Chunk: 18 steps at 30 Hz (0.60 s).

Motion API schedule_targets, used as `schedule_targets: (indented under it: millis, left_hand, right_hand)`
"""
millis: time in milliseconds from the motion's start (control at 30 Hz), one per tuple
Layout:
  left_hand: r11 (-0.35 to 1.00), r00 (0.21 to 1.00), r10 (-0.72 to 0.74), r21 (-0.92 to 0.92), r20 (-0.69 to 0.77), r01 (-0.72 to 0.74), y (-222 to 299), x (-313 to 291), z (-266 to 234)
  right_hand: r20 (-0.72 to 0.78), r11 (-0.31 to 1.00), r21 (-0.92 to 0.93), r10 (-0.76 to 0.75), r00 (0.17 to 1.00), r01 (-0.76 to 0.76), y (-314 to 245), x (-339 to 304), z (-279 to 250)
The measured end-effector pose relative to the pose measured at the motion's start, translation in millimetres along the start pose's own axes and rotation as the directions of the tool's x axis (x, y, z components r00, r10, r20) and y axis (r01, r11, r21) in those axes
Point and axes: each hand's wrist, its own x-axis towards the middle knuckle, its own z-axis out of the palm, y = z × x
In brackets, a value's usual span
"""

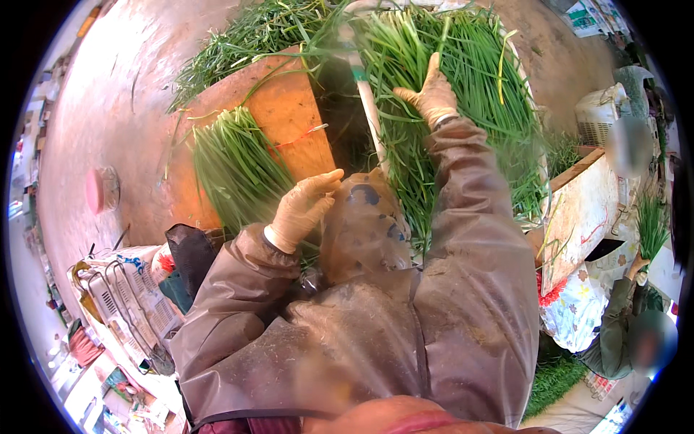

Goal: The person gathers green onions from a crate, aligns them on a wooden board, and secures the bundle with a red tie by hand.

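Observation:
My right hand [432, 94], in a pale glove, reaches onto a large heap of long garlic chives [481, 79] lying in a white-framed holder [370, 116]. Its thumb and index finger are spread apart against the stalks; the other fingers are partly hidden. My left hand [305, 210], gloved too, hovers above my lap with its fingers stretched out and nothing visible in it. Close by on its left, a bunch of chives [235, 163] lies across an orange-brown wooden board [285, 98]. A thin red tie [300, 136] rests on that board.
Loose green leaves [249, 43] are heaped beyond the board. At left are a pink-topped stool [101, 189] and a pale plastic crate [134, 304]. On the right, a co-worker's hand [636, 267] holds a chive bunch [650, 224] beside another wooden board [578, 217].

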Motion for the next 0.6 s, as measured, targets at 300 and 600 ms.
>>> schedule_targets:
  millis: [300,600]
  left_hand:
    - [0.968,0.998,-0.013,-0.250,0.067,0.029,15,18,-13]
    - [0.894,0.957,0.233,-0.425,0.174,-0.141,29,204,30]
  right_hand:
    - [-0.138,0.920,0.391,0.090,0.986,-0.029,57,3,-16]
    - [-0.333,0.822,0.485,-0.140,0.933,0.297,1,-112,-49]
